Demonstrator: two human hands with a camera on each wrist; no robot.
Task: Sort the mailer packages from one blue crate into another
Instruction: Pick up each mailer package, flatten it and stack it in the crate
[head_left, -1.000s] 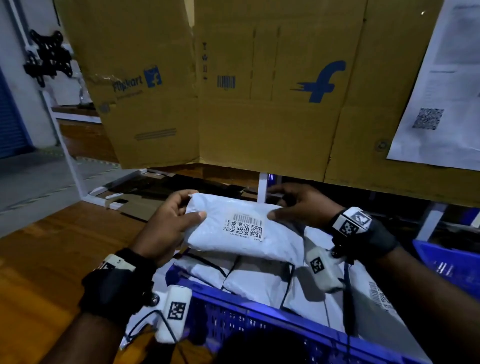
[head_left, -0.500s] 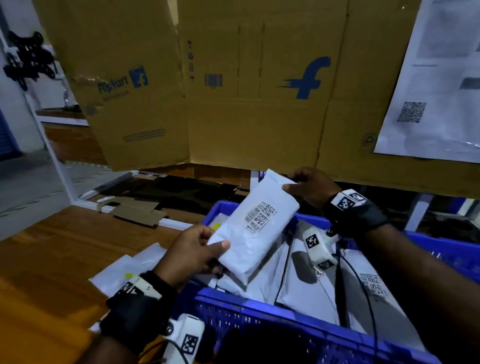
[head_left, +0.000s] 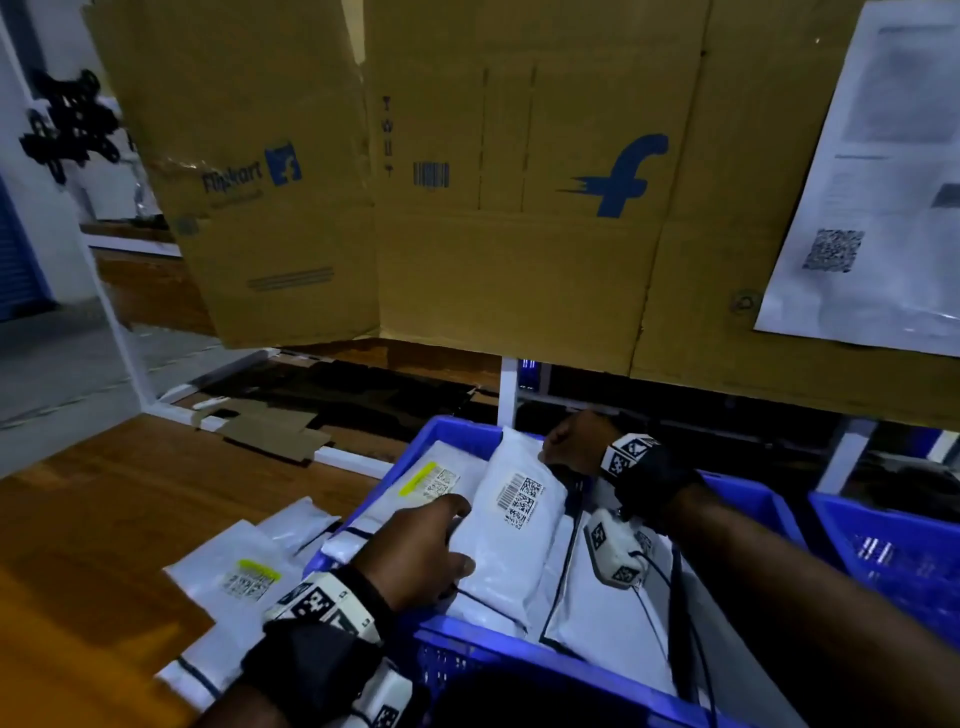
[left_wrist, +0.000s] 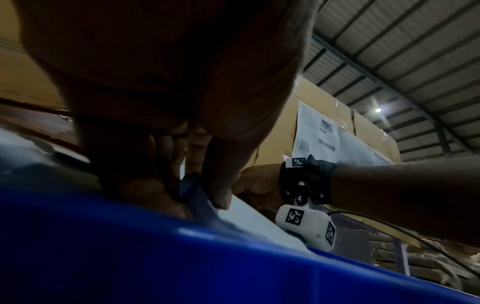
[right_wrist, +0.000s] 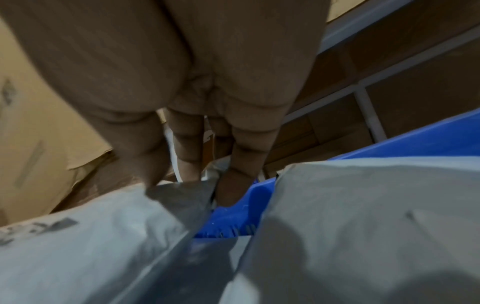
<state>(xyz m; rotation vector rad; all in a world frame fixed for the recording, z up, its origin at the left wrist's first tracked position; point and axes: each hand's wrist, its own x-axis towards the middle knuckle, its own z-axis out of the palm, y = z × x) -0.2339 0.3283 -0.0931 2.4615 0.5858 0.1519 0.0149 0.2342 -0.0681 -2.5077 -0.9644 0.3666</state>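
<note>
A white mailer with a barcode label lies lengthwise on the pile inside the near blue crate. My left hand pinches its near left edge between thumb and fingers, also seen in the left wrist view as my left hand just above the crate rim. At the mailer's far end, by the crate's back wall, my right hand grips it. In the right wrist view my right hand has the thumb in front of the mailer and the fingers behind it.
More white mailers fill the crate, one with a yellow sticker. Loose mailers lie on the wooden table to the left. A second blue crate stands at the right. A flattened cardboard wall hangs close behind.
The mailer was held up level between both hands, then turned end-on. It has now come down onto the pile in the crate, both hands still on it.
</note>
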